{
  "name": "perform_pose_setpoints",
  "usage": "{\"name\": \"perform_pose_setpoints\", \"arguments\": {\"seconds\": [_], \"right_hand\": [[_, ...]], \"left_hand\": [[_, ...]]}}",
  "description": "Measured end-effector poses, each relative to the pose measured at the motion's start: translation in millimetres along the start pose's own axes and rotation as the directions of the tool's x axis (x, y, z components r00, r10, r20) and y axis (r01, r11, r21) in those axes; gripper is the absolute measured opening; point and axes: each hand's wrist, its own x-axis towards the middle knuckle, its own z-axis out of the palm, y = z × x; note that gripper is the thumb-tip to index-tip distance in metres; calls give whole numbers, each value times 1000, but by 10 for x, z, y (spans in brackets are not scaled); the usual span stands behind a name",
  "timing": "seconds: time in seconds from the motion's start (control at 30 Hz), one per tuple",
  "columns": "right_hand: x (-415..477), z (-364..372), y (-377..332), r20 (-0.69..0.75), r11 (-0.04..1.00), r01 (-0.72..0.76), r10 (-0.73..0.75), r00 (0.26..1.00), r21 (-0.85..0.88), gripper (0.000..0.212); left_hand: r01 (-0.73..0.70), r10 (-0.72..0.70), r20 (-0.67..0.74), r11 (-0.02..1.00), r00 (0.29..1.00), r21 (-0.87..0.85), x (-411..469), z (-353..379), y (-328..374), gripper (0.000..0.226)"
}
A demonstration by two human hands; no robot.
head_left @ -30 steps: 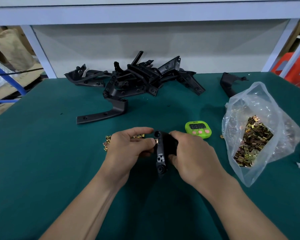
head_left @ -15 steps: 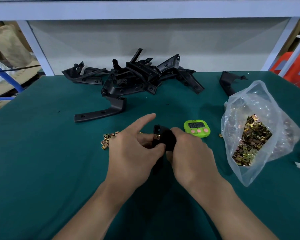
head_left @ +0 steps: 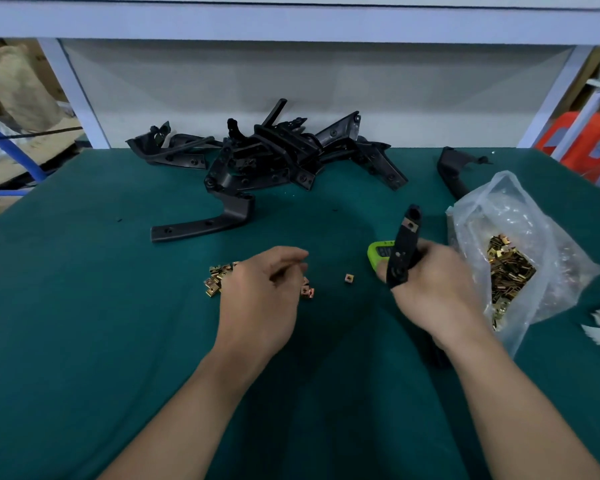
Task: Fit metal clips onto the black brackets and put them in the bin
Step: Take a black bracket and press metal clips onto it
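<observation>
Head view, table (head_left: 84,306): green, carrying everything below; no bin in sight.
Bracket pile (head_left: 274,157): black, heaped at the far edge.
Clip bag (head_left: 520,244): clear plastic, at the right.
Right hand (head_left: 437,289): grip wrapped round one black bracket (head_left: 404,251), tilted up over a green timer (head_left: 378,254); a fitted clip (head_left: 410,224) near its top.
Left hand (head_left: 260,299): grip loosely curled, apparently empty.
Loose clips (head_left: 215,280): under the left hand; likely step is fetching another, which calls for a fine pinch, then aligning it on the bracket.
</observation>
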Motion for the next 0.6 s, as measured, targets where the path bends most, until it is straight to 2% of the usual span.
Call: {"name": "perform_pose_setpoints", "arguments": {"seconds": [0.07,0.17,0.23,0.37,0.6], "right_hand": [[-38,34,-18,64,998,45,-42,997,-49,12],[-151,182,-64,131,959,214,-192,973,-188,10],[-207,291,-88,144,922,283,-252,957,-263,17],[-245,378,-88,113,904,290,-267,957,-316,18],[-189,400,-107,101,915,252,-232,967,-314,20]], "left_hand": [[-10,12,-15,995,1000,96,32,-27,-44,29],[-25,28,-18,987,999,159,56,-32,-78,29],[-48,49,-2,978,999,204,67,-19,-91,29],[-95,79,67,953,995,287,32,-6,-97,28],[-93,69,93,955,993,282,29,4,-80,22]]}}
